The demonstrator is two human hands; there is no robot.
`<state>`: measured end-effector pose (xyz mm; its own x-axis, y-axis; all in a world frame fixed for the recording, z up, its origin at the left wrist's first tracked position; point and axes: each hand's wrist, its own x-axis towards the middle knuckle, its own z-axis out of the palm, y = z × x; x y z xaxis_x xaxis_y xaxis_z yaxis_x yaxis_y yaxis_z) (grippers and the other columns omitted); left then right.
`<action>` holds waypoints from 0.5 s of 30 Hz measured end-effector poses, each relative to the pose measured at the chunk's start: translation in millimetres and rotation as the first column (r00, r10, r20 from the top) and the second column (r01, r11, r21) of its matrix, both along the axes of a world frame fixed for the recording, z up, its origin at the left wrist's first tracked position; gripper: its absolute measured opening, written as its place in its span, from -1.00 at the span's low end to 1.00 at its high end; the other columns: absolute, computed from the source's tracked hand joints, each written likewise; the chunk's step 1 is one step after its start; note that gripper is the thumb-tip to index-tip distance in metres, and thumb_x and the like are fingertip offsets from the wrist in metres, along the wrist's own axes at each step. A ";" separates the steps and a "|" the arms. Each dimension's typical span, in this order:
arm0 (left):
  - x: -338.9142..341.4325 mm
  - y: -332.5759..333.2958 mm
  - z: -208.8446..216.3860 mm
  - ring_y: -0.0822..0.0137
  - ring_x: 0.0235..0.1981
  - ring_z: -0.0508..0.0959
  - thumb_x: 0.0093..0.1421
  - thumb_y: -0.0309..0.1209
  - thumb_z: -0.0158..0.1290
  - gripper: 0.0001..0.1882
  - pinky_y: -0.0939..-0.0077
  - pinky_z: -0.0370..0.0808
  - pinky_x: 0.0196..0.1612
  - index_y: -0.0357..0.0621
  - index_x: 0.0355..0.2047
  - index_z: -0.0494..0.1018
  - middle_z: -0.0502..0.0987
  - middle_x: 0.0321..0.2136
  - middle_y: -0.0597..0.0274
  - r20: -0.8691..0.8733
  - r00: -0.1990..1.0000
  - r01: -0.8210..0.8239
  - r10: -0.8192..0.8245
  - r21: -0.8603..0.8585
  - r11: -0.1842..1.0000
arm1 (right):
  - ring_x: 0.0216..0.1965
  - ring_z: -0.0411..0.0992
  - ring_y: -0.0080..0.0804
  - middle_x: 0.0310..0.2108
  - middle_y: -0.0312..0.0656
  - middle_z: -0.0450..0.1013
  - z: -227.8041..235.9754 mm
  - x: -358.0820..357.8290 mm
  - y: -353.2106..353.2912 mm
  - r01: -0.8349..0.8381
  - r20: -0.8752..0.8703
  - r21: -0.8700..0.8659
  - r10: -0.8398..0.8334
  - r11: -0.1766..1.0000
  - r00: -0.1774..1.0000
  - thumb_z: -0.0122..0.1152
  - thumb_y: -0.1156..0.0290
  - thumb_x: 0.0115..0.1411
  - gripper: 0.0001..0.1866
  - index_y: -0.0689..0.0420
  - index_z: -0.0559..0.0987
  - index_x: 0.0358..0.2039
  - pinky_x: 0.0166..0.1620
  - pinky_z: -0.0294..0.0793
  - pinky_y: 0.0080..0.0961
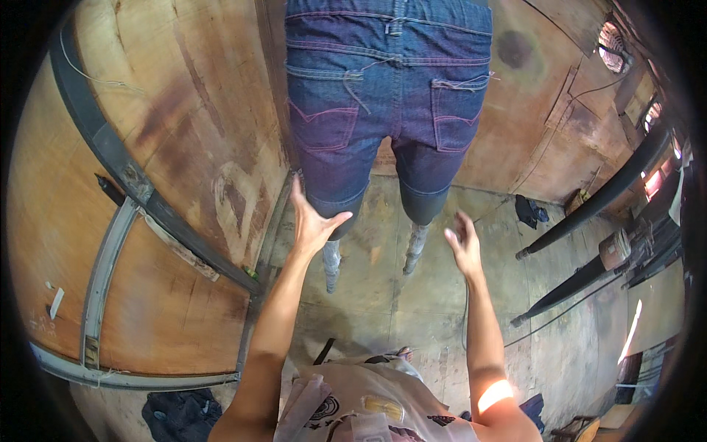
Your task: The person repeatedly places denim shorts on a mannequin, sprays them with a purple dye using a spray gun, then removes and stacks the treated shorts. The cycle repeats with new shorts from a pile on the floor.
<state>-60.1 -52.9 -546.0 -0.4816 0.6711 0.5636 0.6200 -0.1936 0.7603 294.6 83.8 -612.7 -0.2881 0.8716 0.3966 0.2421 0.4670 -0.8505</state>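
Clock read off the middle of the view. Floor (368,306), grey-green and stained, through the middle and out to 4 o'clock. Wooden wall (213,96) at 10 o'clock, brown smears on it. Jeans (390,110) at 12, dark blue, back side showing, both legs hanging down toward the centre, each ending in a hem. Dark curved beam (110,140) across 10 to 8 o'clock. Dark pipes (600,206) slanting in at 3 and 4. Pale see-through garment (361,390) on the wearer at 6. Dark cloth (180,416) on the floor at 7.

Left hand (313,221): 9 o'clock of centre, spread wide, thumb across the left leg near its hem; contact cannot be told. Right hand (464,243): 3 o'clock of centre, wide, fingers loosely bent and blurred, just beside the right leg, apart from it. Grey poles (331,265) jut below both legs. Smaller black cloth (530,212) at 3. Loose thread (357,96) by the left pocket, 12 o'clock
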 end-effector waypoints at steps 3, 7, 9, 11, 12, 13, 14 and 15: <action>-12.3 4.6 4.3 -0.05 0.32 0.19 -0.22 -0.25 0.51 0.29 0.12 0.15 0.36 -0.37 0.35 -0.14 0.15 0.25 -0.27 0.111 0.984 0.140 -0.141 0.011 0.990 | 0.31 0.22 0.00 0.28 0.17 0.21 47.5 -56.4 21.0 0.028 -0.030 0.183 -0.023 0.983 0.999 0.50 0.12 0.03 0.06 0.27 0.07 0.38 0.32 0.20 -0.17; -23.5 6.9 -0.8 -0.01 0.25 0.28 -0.21 -0.32 0.50 0.18 0.14 0.21 0.32 -0.35 0.32 -0.01 0.25 0.19 -0.20 0.132 0.974 0.178 -0.182 0.036 0.983 | 0.25 0.28 -0.06 0.23 0.11 0.27 65.3 -93.6 34.6 -0.035 -0.092 0.188 0.053 0.982 0.994 0.60 0.18 -0.10 0.11 0.25 0.10 0.33 0.29 0.24 -0.22; -29.6 8.5 -5.0 0.01 0.23 0.30 -0.20 -0.32 0.50 0.13 0.14 0.23 0.30 -0.34 0.29 0.04 0.27 0.18 -0.17 0.128 0.970 0.197 -0.206 0.086 0.977 | 0.18 0.33 -0.16 0.14 0.05 0.35 62.2 -101.5 31.8 0.028 -0.085 0.094 -0.020 0.995 0.996 0.61 0.21 -0.11 0.00 0.25 0.20 0.24 0.24 0.30 -0.30; -35.1 11.0 -9.8 0.04 0.21 0.33 -0.19 -0.31 0.50 0.09 0.16 0.24 0.28 -0.33 0.27 0.09 0.30 0.16 -0.14 0.146 0.964 0.208 -0.224 0.115 0.971 | 0.17 0.35 -0.16 0.12 0.05 0.37 56.2 -106.0 24.2 0.008 -0.145 0.139 0.012 0.990 0.989 0.61 0.21 -0.11 0.00 0.26 0.20 0.24 0.22 0.31 -0.29; -37.5 12.6 -12.1 0.05 0.20 0.34 -0.19 -0.31 0.50 0.08 0.17 0.24 0.28 -0.34 0.26 0.10 0.31 0.15 -0.14 0.161 0.956 0.223 -0.244 0.136 0.965 | 0.17 0.35 -0.16 0.11 0.05 0.38 53.3 -107.5 19.3 0.018 -0.154 0.159 0.007 0.987 0.988 0.60 0.21 -0.11 -0.01 0.26 0.20 0.24 0.21 0.31 -0.29; -39.5 13.7 -13.9 0.06 0.19 0.35 -0.19 -0.31 0.50 0.07 0.18 0.25 0.28 -0.34 0.25 0.11 0.33 0.14 -0.13 0.177 0.950 0.235 -0.259 0.148 0.961 | 0.16 0.36 -0.13 0.10 0.06 0.39 50.6 -108.8 14.4 0.056 -0.127 0.160 -0.036 0.986 0.991 0.59 0.21 -0.10 -0.03 0.25 0.22 0.23 0.21 0.30 -0.27; -40.9 14.8 -15.6 0.07 0.19 0.36 -0.19 -0.31 0.50 0.06 0.19 0.25 0.27 -0.35 0.25 0.12 0.34 0.14 -0.13 0.195 0.942 0.246 -0.272 0.146 0.958 | 0.16 0.36 -0.12 0.10 0.07 0.39 48.3 -110.1 9.6 0.084 -0.128 0.174 -0.062 0.981 0.990 0.59 0.21 -0.09 -0.04 0.25 0.22 0.23 0.21 0.30 -0.27; -41.9 15.2 -16.8 0.10 0.16 0.39 -0.18 -0.31 0.50 0.04 0.23 0.27 0.26 -0.36 0.23 0.15 0.38 0.11 -0.11 0.188 0.946 0.237 -0.264 0.156 0.959 | 0.15 0.36 -0.11 0.10 0.07 0.39 46.2 -110.8 5.2 0.108 -0.129 0.189 -0.084 0.976 0.988 0.58 0.21 -0.09 -0.04 0.25 0.23 0.22 0.20 0.30 -0.27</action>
